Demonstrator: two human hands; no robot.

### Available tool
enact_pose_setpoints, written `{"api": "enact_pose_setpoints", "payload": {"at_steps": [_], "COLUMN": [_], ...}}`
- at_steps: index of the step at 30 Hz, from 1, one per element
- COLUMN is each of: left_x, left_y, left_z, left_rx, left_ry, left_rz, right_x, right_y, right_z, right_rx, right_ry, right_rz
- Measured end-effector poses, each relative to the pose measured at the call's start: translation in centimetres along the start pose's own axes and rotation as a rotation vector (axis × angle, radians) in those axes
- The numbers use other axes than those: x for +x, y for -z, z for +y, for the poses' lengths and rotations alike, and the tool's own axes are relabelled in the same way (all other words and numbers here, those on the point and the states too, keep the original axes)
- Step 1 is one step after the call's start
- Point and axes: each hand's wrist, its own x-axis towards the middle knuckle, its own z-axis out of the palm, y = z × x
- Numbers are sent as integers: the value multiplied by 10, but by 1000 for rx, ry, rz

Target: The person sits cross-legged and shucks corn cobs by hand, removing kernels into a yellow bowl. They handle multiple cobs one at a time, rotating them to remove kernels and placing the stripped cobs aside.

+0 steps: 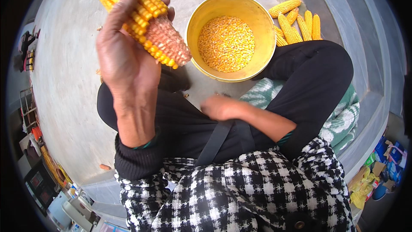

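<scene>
Raised at the upper left, my left hand [127,59] grips an ear of dried corn [146,6], thumb across its kernels. Part of the ear is stripped, baring the pinkish cob [167,38] at its lower end. A few rows of kernels still run along that bare part. To the right of the ear's tip stands a round yellow bucket [190,35], partly filled with loose corn kernels [227,43]. My right hand [222,107], blurred, is low over my lap, below the bucket and apart from the ear. Its fingers are too unclear to show whether they hold anything.
Several unshelled ears of corn [289,27] lie on the floor right of the bucket, beyond my knee. A green and white patterned cloth [341,119] is under my leg. Grey steps [370,71] curve along the right. Household clutter lines the far left and lower right.
</scene>
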Motion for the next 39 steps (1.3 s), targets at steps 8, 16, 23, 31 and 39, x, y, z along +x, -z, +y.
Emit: {"api": "enact_pose_setpoints", "payload": {"at_steps": [8, 16, 23, 31, 39], "left_x": [6, 9, 13, 13, 9], "left_y": [46, 67, 65, 59, 62], "left_z": [40, 60, 67, 56, 50], "left_rx": [-546, -409, -317, -325, -491], "left_ry": [284, 216, 290, 225, 146], "left_rz": [-128, 34, 251, 223, 171], "right_x": [30, 58, 79, 75, 97], "right_y": [-26, -52, -73, -57, -57], "right_z": [89, 137, 150, 151, 62], "right_rx": [77, -424, -586, -682, -212], "right_ry": [-627, -259, -326, -218, -214], "right_rz": [-443, 351, 203, 153, 2]}}
